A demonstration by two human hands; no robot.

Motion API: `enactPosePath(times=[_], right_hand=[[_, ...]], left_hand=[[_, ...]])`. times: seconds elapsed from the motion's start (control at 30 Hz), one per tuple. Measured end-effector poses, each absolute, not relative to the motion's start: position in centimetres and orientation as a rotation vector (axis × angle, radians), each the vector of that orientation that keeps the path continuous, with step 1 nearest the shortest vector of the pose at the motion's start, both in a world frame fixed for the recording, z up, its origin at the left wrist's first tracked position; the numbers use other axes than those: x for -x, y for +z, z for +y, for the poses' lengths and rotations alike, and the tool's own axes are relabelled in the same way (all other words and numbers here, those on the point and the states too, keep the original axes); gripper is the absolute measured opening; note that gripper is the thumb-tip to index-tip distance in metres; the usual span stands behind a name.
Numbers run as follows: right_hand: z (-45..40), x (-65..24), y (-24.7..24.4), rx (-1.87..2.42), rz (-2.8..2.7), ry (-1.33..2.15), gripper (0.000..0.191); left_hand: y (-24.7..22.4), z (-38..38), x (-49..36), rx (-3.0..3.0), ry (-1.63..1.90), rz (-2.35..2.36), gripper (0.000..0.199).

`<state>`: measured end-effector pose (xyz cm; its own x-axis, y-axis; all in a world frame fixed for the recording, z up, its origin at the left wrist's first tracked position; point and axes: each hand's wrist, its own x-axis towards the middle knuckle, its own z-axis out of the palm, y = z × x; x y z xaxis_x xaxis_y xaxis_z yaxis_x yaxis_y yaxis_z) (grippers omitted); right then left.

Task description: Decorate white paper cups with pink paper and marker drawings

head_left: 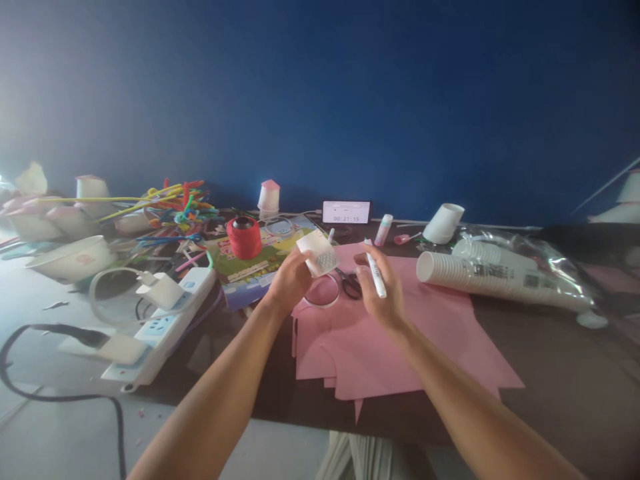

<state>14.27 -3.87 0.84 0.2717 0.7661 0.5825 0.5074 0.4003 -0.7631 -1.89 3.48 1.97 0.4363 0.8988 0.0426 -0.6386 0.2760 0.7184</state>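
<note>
My left hand [291,279] is closed around a white paper cup [311,248], tilted, with a grid of small dark marks on its side. To its right, my right hand [384,293] grips a white marker [376,272], slanted between thumb and fingers. The marker and the cup are apart. Beneath both hands lie overlapping sheets of pink paper [400,360]. Dark-handled scissors [351,285] rest on the paper between the hands, partly hidden. Below the cup, a pale ring [336,301] lies on the pink paper.
Stacked paper cups [445,270] in clear plastic lie right, beside an upturned cup [444,223]. A glue stick [383,230] and phone timer [347,212] stand at the back. Left are a red spool [244,241], pipe cleaners [185,207], and a power strip [165,325] with cables.
</note>
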Motion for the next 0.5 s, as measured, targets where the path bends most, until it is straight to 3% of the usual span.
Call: enactPosePath(times=[0.5], right_hand=[[-3.81, -14.28, 0.67, 1.192, -1.386, 0.286, 0.037]], left_hand=[[1.68, 2.9, 2.34, -0.873, 1.07, 0.337, 0.039]])
